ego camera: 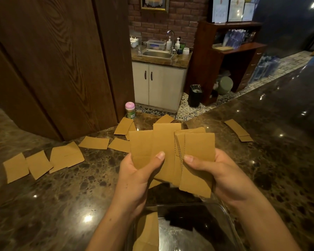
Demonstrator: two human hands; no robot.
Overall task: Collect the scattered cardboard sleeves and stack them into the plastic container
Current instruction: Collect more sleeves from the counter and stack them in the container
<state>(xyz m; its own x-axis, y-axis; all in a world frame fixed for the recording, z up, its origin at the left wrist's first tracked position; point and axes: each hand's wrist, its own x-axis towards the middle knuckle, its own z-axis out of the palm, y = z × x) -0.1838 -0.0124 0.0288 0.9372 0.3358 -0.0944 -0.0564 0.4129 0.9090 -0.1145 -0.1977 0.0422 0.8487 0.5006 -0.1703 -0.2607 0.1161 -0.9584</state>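
Observation:
I hold a fanned bunch of flat brown cardboard sleeves [168, 147] above the marble counter. My left hand [138, 176] grips its left side and my right hand [223, 175] grips its right side, thumbs on top. Directly below, at the bottom edge, stands the clear plastic container [225, 214] with some sleeves [148, 230] lying in its left part. More sleeves lie scattered on the counter: several in a row at the left [38, 163], some in the middle [94, 142], two at the right [237, 127].
The dark marble counter [62, 205] runs left and right. A small jar with a pink lid [130, 110] stands at its far edge by a wooden panel [53, 60]. Beyond are a sink cabinet [158, 84], a black bin [195, 96] and wooden shelves [234, 51].

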